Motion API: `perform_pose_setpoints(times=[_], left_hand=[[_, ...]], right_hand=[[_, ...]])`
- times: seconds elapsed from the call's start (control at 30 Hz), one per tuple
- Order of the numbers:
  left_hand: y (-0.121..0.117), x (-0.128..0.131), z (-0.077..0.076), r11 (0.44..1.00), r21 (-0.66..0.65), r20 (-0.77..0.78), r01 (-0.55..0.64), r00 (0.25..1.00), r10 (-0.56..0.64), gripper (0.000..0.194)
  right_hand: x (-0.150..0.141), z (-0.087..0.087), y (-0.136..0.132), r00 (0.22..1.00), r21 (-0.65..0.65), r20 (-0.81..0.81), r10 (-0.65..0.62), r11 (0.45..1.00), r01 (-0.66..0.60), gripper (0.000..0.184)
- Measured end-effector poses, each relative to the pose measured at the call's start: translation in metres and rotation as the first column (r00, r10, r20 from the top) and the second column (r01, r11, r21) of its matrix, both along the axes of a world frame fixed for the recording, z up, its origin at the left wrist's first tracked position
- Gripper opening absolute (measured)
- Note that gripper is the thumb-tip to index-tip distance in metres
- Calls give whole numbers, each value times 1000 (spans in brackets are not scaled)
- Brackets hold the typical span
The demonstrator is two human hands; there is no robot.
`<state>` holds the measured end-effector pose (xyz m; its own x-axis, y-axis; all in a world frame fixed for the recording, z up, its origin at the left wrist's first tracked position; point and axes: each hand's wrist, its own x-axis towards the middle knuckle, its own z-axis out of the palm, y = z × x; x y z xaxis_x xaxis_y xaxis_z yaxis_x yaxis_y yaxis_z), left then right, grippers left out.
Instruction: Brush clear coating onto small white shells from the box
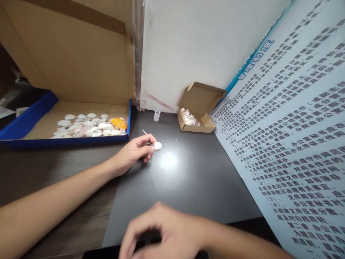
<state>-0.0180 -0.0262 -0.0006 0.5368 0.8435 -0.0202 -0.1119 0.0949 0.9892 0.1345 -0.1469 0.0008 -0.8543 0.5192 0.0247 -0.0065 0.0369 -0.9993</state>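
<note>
The left hand (136,149) pinches a white shell (158,146) edgewise, presumably exposing its face; the right hand (172,230) curls, grip indeterminable.

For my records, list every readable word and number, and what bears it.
"管理制度": large, atop the light-blue poster.
"文件阅完后": lower on the poster.
"办公室秘书": the line below that.
Other poster lines: mostly too blurred.
Small bottle: print too small.
</note>
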Motion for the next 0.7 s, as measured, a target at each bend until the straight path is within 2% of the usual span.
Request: perform_pose_setpoints(times=[0.07, 0.1, 0.13, 0.17, 0.2, 0.27, 0.37, 0.47, 0.53, 0.63, 0.7], left_hand=[[-2, 1, 0, 999, 17, -14, 51, 999, -51, 16], [-2, 1, 0, 997, 21, -18, 76, 997, -76, 16], [-3, 1, 0, 995, 23, -20, 100, 995, -99, 16], [-3, 1, 0, 993, 22, -21, 119, 993, -118, 15], [-2, 1, 0, 991, 19, -22, 133, 991, -133, 15], [-2, 0, 0, 990, 10, -24, 143, 989, -143, 15], [-3, 0, -1, 991, 0, -12, 138, 990, -138, 18], [-3, 0, -3, 991, -27, 46, 133, 990, -132, 20], [-2, 1, -4, 990, -61, 89, 127, 989, -122, 19], [0, 1, -4, 988, -113, 102, 104, 991, -92, 16], [0, 1, -4, 990, -118, 107, 83, 992, -71, 13]], right_hand=[[20, 19, 25, 967, 66, 71, -244, 969, 240, 13], [30, 27, 39, 916, 167, 116, -384, 917, 363, 13], [39, 33, 53, 843, 305, 144, -519, 833, 461, 11], [46, 36, 66, 766, 445, 154, -624, 736, 511, 7], [50, 36, 77, 711, 557, 166, -684, 660, 505, 4], [54, 32, 92, 675, 714, 186, -714, 570, 406, 19], [48, 21, 99, 723, 823, 188, -665, 508, 253, 24], [43, 10, 99, 748, 868, 113, -654, 431, 246, 18], [44, 5, 101, 745, 876, 76, -663, 401, 268, 15], [49, 4, 105, 743, 864, 89, -664, 422, 274, 14], [54, 13, 102, 727, 861, 124, -675, 438, 259, 14]])
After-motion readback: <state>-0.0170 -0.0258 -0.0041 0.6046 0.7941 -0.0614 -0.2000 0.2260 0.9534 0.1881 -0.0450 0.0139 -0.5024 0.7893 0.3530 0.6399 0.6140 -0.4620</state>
